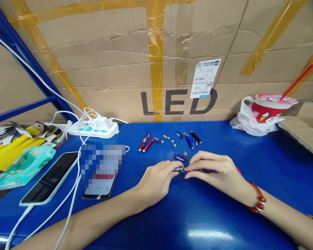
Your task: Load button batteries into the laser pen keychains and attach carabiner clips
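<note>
My left hand point(159, 178) is closed around a small keychain flashlight point(178, 169), whose silvery end sticks out past the fingertips; the rest of it is hidden. Thumb and fingers of my right hand point(215, 170) pinch close against that end, on something too small to make out. Just beyond the hands lie a purple carabiner clip point(181, 158) and a small silver part point(185, 153). Farther back are two red keychain flashlights point(147, 143) with clips, several button cells point(168, 138), a black clip point(179, 134), a blue flashlight tube point(190, 141) and a black tube point(196, 136).
Two phones point(52, 178) and white cables lie on the left of the blue table point(198, 222), by a tissue pack point(23, 166) and a power strip point(106, 132). A red cup point(268, 109) in a bag and an open carton point(305, 128) stand right. A large cardboard box point(106, 69) walls the back.
</note>
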A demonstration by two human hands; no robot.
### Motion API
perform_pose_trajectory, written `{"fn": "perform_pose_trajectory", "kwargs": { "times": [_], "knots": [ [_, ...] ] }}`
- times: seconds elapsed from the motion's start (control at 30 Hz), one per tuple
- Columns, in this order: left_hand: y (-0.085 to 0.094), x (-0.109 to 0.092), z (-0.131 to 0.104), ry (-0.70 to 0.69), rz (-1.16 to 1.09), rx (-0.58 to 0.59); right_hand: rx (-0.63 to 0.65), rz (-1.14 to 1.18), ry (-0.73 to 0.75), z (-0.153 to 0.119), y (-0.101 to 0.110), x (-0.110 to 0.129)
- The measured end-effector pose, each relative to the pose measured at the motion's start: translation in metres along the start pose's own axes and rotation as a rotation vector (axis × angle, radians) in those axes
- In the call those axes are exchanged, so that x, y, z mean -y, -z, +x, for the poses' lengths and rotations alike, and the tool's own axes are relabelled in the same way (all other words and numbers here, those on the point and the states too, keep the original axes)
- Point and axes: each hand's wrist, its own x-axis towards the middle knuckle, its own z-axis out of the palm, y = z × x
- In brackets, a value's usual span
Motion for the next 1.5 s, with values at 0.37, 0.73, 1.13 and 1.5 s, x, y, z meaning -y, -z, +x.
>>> {"fn": "perform_pose_trajectory", "kwargs": {
  "times": [0.37,0.73,1.13,1.5],
  "knots": [
    [0.002,0.003,-0.002,-0.050,-0.108,0.120,0.080,0.096,-0.109,-0.001,-0.001,-0.002],
    [0.000,0.007,-0.002,-0.131,-0.059,0.158,0.105,0.180,-0.153,-0.002,-0.003,0.000],
    [-0.005,0.010,-0.002,-0.304,0.097,0.011,0.238,0.481,-0.617,0.000,-0.008,0.001],
    [0.001,0.002,0.002,-0.075,-0.085,0.012,0.237,0.532,-0.667,0.004,-0.010,-0.007]
  ]
}}
